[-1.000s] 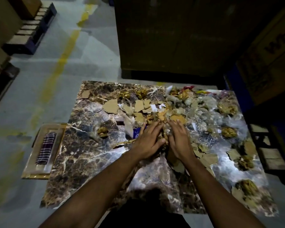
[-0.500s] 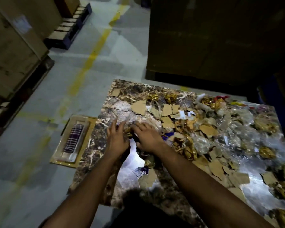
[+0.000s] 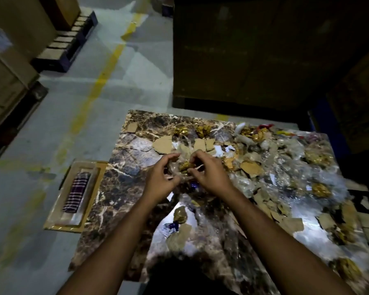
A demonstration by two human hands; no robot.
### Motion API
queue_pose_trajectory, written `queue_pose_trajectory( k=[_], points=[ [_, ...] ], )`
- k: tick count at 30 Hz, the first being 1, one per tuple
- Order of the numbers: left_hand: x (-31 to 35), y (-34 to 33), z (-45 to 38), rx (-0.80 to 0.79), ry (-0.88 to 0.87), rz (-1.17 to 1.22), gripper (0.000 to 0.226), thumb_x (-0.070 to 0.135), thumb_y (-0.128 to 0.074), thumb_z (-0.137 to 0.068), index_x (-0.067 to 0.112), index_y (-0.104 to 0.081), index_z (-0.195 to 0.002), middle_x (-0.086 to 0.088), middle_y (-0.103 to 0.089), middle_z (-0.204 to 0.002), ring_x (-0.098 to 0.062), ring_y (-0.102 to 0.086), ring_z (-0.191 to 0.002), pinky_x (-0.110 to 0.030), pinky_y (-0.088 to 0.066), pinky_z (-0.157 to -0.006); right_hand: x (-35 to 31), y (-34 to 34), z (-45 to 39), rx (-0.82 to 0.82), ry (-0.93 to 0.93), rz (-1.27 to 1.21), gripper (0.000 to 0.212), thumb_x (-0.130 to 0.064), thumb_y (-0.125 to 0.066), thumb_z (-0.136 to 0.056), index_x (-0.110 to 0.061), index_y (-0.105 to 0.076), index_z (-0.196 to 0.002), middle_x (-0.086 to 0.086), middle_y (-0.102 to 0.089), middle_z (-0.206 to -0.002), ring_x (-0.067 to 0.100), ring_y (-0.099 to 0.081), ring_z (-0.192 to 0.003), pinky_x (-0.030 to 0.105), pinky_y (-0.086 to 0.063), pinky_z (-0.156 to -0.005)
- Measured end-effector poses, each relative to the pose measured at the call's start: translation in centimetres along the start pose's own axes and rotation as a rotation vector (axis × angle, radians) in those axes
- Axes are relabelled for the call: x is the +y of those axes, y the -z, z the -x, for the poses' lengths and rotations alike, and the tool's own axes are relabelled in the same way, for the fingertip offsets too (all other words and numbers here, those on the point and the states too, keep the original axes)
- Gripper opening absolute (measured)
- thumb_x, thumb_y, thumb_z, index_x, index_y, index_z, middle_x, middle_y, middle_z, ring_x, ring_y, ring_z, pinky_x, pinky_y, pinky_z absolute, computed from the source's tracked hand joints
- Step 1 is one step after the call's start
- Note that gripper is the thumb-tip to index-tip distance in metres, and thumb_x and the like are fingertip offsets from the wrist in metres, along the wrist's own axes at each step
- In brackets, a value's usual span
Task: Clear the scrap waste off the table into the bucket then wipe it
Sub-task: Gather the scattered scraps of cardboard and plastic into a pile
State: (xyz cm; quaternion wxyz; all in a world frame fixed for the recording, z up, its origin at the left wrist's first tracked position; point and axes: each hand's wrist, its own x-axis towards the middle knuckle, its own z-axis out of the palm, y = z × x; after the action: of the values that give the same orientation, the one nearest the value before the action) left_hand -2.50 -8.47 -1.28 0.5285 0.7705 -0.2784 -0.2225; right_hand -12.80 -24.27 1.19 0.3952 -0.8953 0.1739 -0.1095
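Scrap (image 3: 251, 167) litters table (image 3: 124, 188); both hands' fingers (image 3: 173, 155) curled round gold wad (image 3: 186, 166).

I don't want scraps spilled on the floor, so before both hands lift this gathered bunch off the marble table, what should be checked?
1. Left hand curled round the clear plastic: ok.
2. Right hand closed on the bunch around the gold wrapper: ok.
3. Bucket in view to carry to: not ok, none visible.
4. Loose pieces under the bunch, such as the blue wrapper: cannot tell if caught.
5. Table ready for wiping: not ok, cardboard scraps and plastic cover the right side.
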Motion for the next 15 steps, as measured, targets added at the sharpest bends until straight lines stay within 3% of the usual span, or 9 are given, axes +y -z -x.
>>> queue_pose_trajectory(
  k=[3,7,9,11,13,15],
  points=[
    [3.1,-3.7,-0.4,-0.078,-0.07,0.013,0.062,-0.001,-0.067,-0.078,0.035,-0.059,-0.127,0.024,-0.058,-0.127,0.011,-0.055,-0.114,-0.013,-0.051,-0.077,1.5,5.1,2.9,0.116,-0.057,-0.045,0.023,-0.015,-0.074,-0.083,-0.022,-0.057,-0.097,-0.011,-0.061,-0.088,0.001,-0.059,-0.08,0.016,-0.047,-0.067],
    [5.1,-8.4,-1.0,-0.176,-0.144,-0.09,0.056,0.009,-0.072,-0.08,0.032,-0.06,-0.13,0.011,-0.06,-0.124,-0.002,-0.061,-0.096,-0.019,-0.051,-0.074,5.9,9.1,7.0,0.266,-0.17,-0.018,0.023,-0.019,-0.072,-0.077,-0.026,-0.059,-0.095,-0.01,-0.061,-0.084,0.007,-0.058,-0.075,0.023,-0.047,-0.064],
    [5.1,-11.0,-1.2,-0.29,-0.183,-0.191,0.054,0.016,-0.071,-0.084,0.03,-0.058,-0.134,0.006,-0.057,-0.128,-0.005,-0.057,-0.112,-0.02,-0.05,-0.086,8.3,9.9,8.5,0.286,-0.219,0.048,0.022,-0.018,-0.07,-0.074,-0.026,-0.058,-0.091,-0.008,-0.059,-0.086,0.011,-0.057,-0.078,0.03,-0.047,-0.065],
    [4.1,-13.6,-1.6,-0.406,-0.228,-0.408,0.052,0.029,-0.062,-0.09,0.031,-0.052,-0.141,0.001,-0.051,-0.139,-0.016,-0.043,-0.133,-0.037,-0.044,-0.106,10.4,9.8,9.2,0.259,-0.262,0.117,0.023,-0.009,-0.068,-0.078,-0.023,-0.06,-0.096,-0.004,-0.06,-0.094,0.017,-0.056,-0.087,0.03,-0.043,-0.069],
    [3.5,-15.7,-1.8,-0.446,-0.17,-0.627,0.055,0.035,-0.05,-0.094,0.035,-0.041,-0.148,-0.001,-0.041,-0.152,-0.028,-0.03,-0.146,-0.054,-0.031,-0.117,11.9,9.6,9.5,0.166,-0.322,0.18,0.04,-0.004,-0.061,-0.084,-0.023,-0.062,-0.119,0.003,-0.064,-0.114,0.024,-0.058,-0.105,0.029,-0.045,-0.08],
    [3.8,-16.5,-1.8,-0.487,-0.092,-0.769,0.057,0.035,-0.045,-0.099,0.04,-0.03,-0.154,-0.002,-0.029,-0.162,-0.028,-0.021,-0.15,-0.057,-0.016,-0.12,12.4,9.5,9.6,0.052,-0.323,0.248,0.057,-0.005,-0.057,-0.088,-0.027,-0.052,-0.141,0.006,-0.063,-0.131,0.028,-0.055,-0.118,0.036,-0.05,-0.091]
  ],
)
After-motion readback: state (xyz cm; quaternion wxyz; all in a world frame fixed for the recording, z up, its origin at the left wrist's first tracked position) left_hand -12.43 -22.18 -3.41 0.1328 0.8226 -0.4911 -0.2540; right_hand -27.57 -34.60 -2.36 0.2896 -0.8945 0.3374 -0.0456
